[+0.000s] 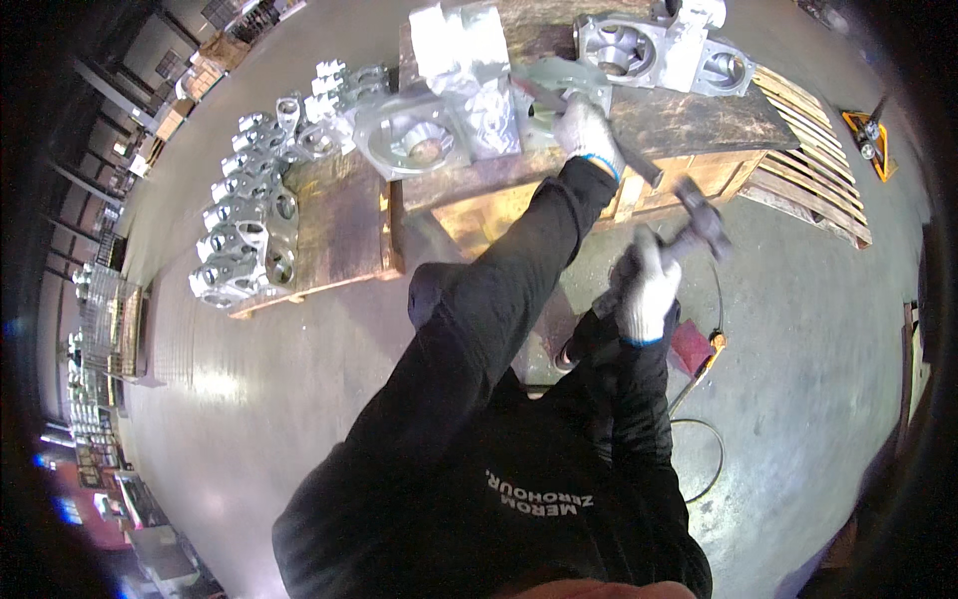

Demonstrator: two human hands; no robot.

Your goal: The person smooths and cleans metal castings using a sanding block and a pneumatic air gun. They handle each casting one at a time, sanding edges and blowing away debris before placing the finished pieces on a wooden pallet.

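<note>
My left hand (587, 130), in a white knit glove, is closed around a flat, dark bar that looks like a chisel (640, 164). Its far end reaches over a grey metal casting (567, 74) on the wooden workbench (689, 120). Lower and to the right, my gloved right hand (649, 295) grips a hammer (706, 222) by the handle. The hammer head is slightly blurred, raised beside the bench front and apart from the chisel's near end. Left of the chisel sits another large casting with a round opening (411, 140).
Several smaller castings (254, 235) line the lower wooden table (344, 225) at left. More castings (639, 50) stand at the bench's right end. Beyond it are a wooden pallet (813, 150) and a yellow pallet jack (870, 145). An air hose (720, 454) lies on the floor at right.
</note>
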